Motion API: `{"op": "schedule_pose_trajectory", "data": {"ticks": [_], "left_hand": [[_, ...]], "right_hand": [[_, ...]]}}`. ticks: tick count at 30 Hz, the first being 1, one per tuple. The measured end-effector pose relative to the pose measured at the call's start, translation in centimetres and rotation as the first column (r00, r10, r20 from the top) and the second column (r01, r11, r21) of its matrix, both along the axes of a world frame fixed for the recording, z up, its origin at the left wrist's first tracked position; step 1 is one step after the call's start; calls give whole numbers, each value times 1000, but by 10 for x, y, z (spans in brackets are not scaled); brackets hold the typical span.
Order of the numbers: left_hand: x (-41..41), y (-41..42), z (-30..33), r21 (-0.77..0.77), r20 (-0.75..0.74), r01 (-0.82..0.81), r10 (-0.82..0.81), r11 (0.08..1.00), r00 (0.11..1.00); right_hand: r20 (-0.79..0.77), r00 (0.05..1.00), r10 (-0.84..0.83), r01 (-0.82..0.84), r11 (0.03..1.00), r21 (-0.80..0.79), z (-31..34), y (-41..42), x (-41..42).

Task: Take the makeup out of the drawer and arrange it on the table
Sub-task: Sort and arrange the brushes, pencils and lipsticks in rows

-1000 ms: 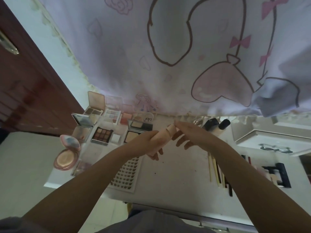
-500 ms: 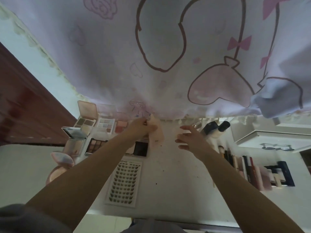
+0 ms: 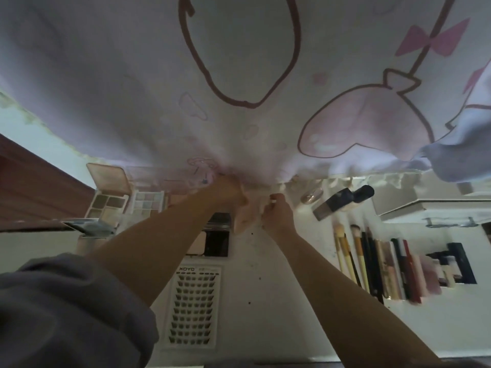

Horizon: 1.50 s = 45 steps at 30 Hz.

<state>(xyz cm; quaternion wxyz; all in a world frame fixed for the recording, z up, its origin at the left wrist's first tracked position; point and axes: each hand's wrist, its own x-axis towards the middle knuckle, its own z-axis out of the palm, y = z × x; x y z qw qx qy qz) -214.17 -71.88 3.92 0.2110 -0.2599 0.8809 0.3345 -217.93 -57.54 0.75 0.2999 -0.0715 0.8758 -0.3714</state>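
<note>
Left hand (image 3: 229, 191) grips a pale peach squeeze tube (image 3: 243, 217) at the white counter's (image 3: 265, 288) far edge, under the printed curtain (image 3: 239, 75). Right hand (image 3: 276, 212), fingers curled, touches the tube's other side. Makeup brushes (image 3: 353, 256) lie well to the right.

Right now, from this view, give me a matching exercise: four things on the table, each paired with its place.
Things:
1. lash tray
2. brush row
3. open eyeshadow palette
4. peach tube

Places:
A. far left of the table
B. between the two hands
C. right of the right arm
D. near edge, between the arms

Pairs: 1-D, 2-C, 3-A, 4-B
</note>
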Motion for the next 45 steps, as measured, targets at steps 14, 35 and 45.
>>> {"op": "schedule_pose_trajectory", "data": {"ticks": [14, 35, 45], "left_hand": [[-8, 21, -1, -446, -16, -68, 68, 892, 998], [17, 93, 7, -3, -436, -93, 83, 996, 896], [66, 105, 59, -497, -481, -28, -248, 867, 841]], "right_hand": [[-160, 962, 222, -207, 973, 105, 35, 13, -8], [-414, 528, 742, -737, 642, 212, 116, 67, -59], [12, 834, 551, -547, 825, 146, 144, 64, -29]]}}
